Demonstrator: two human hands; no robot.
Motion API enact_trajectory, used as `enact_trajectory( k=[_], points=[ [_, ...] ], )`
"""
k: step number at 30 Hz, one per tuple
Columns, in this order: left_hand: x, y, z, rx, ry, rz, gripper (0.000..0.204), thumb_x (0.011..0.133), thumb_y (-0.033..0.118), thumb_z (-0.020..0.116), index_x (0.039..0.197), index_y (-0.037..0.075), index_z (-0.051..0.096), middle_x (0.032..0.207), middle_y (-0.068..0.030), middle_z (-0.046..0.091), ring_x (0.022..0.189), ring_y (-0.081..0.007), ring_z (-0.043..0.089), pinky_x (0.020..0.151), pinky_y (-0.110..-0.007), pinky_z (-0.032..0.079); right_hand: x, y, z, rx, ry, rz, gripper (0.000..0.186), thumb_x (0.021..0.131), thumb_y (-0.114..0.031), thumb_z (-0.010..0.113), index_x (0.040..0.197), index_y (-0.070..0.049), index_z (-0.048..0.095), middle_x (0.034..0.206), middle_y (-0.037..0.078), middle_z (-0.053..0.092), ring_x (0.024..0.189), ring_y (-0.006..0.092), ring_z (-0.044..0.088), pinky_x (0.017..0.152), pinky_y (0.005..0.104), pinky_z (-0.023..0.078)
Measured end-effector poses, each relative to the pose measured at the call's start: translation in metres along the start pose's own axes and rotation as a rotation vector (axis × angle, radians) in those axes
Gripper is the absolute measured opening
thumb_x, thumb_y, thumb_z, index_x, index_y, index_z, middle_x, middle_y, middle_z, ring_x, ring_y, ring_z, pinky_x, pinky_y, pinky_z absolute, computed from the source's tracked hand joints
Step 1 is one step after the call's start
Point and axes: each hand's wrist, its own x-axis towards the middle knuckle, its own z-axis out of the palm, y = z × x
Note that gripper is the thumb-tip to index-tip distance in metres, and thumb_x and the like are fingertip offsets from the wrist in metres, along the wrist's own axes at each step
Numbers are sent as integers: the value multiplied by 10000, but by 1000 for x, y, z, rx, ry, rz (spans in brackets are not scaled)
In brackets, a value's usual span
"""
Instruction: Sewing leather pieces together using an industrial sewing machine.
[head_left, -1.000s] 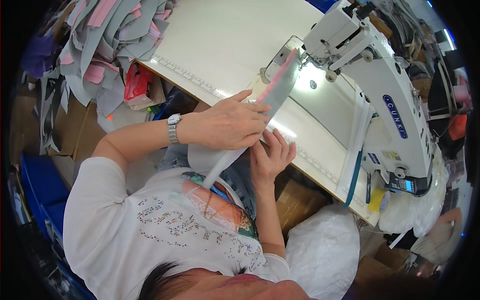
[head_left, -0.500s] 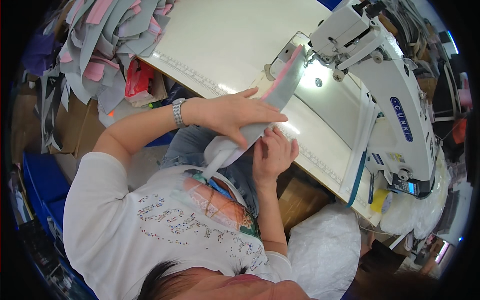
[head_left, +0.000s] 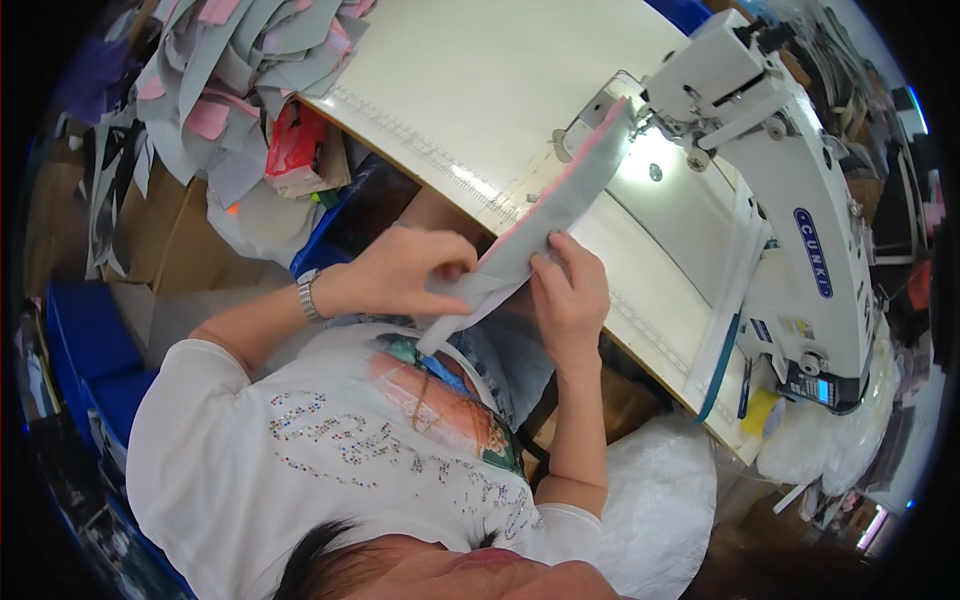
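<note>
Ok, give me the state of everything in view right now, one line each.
Fabric strip: grey with a pink edge, held in both hands, far end at the needle.
Left hand: gripping the strip's near end.
Right hand: pinching the strip at the table edge.
Sewing machine: lamp lit.
Cut pieces: heaped on the table corner.

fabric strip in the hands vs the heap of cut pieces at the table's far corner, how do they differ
The fabric strip is one long piece pulled out straight from both hands to the sewing machine; the heap of cut pieces is many pieces lying loose and overlapping. The left hand and right hand grip the strip; nothing touches the heap. Both are grey and pink.
</note>
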Motion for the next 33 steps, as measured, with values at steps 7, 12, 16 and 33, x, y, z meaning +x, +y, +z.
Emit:
enact_trajectory(
  k=[7, 12, 16, 33],
  points=[
    [-4, 9, 26, 257, 197, 373, 187, 819, 189, 709, 869, 71, 573, 624, -82, 560, 541, -238, 563, 509, -326, 426, 13, -6, -8, -71, -117, -34, 346, 670, -18, 689, 1007, -98, 671, 1021, 98, 621, 923, 272, 640, 784, 362, 487],
    [0, 0, -7, -304, -277, -22, 306, 854, 259, 705, 703, 19, 591, 620, -84, 590, 562, -170, 565, 530, -299, 426, 7, 0, -3, -147, -61, -104, 375, 696, -64, 652, 1061, -146, 680, 988, 87, 607, 953, 259, 646, 839, 402, 501],
    [19, -43, 17, -528, -147, -279, 351, 906, 351, 666, 866, 3, 669, 689, -24, 629, 624, -87, 560, 577, -265, 459, 6, -1, -4, -138, -90, -102, 405, 703, -90, 649, 1097, -176, 685, 991, 94, 604, 988, 268, 649, 883, 428, 506],
    [41, -6, 24, -640, -250, -364, 388, 892, 337, 640, 871, -51, 655, 728, -96, 651, 597, -139, 629, 548, -282, 509, 10, 1, -5, -148, -89, -313, 328, 712, -110, 645, 1031, -59, 698, 1003, 87, 652, 967, 254, 654, 824, 392, 510]
  ],
)
